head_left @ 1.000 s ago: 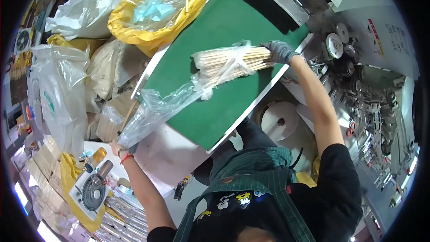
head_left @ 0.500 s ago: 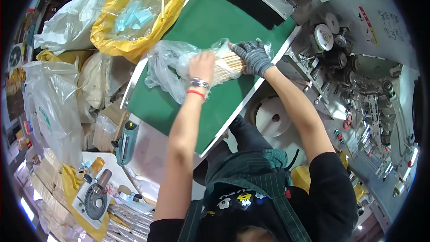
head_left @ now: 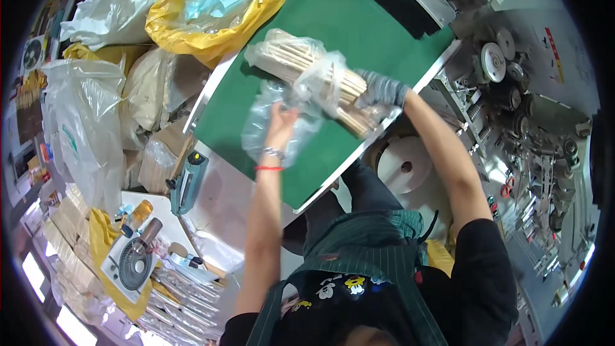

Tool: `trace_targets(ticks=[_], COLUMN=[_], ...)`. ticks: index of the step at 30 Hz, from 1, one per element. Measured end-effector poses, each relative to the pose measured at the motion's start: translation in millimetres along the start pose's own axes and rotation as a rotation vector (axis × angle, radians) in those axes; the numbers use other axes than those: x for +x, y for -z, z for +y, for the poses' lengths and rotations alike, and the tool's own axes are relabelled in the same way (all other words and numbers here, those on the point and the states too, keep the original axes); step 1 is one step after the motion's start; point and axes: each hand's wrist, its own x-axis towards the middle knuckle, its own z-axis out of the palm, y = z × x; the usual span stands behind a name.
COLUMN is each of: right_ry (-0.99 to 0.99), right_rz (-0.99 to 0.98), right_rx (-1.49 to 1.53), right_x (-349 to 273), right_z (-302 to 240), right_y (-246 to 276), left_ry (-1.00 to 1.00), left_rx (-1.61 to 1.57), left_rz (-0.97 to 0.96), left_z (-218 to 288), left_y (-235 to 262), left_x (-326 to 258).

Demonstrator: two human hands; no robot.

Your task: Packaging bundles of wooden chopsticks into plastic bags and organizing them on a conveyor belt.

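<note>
A bundle of thin pale wooden sticks lies slantwise on the green work surface, partly wrapped in clear plastic. My right hand, in a grey striped knitted glove, is closed around the right end of the bundle; some fingertips are hidden. Loose folds of the clear plastic bag spread from the bundle's middle toward me. My bare left hand is among these folds with bent fingers, pinching the plastic. A bracelet and a red band circle that wrist.
At the far left, a yellow bag with clear and light-blue plastic inside meets the surface's edge. A teal sealer-like tool stands left of it. A small fan is lower left. Machinery with rollers lines the right, beside a large white roll.
The bundle has turned, its left end now farther from me and more sticks showing. My left hand has come nearer to me, off the sticks, and the plastic's loose part has shifted with it.
</note>
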Motion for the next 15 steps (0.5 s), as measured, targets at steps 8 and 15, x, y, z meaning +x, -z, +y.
trace_targets(ticks=[8, 15], right_ry=[-0.023, -0.154], right_rz=[0.18, 0.008], right_rx=[0.701, 1.176], right_x=[-3.7, -24.9], right_z=[-15.1, -37.8], right_y=[-98.0, -118.6], left_ry=[-0.314, -0.609], left_rx=[-0.206, 0.049], left_rz=[0.471, 0.479], left_z=[-21.9, 7.0], left_y=[-45.6, -26.7], left_x=[-11.9, -8.5])
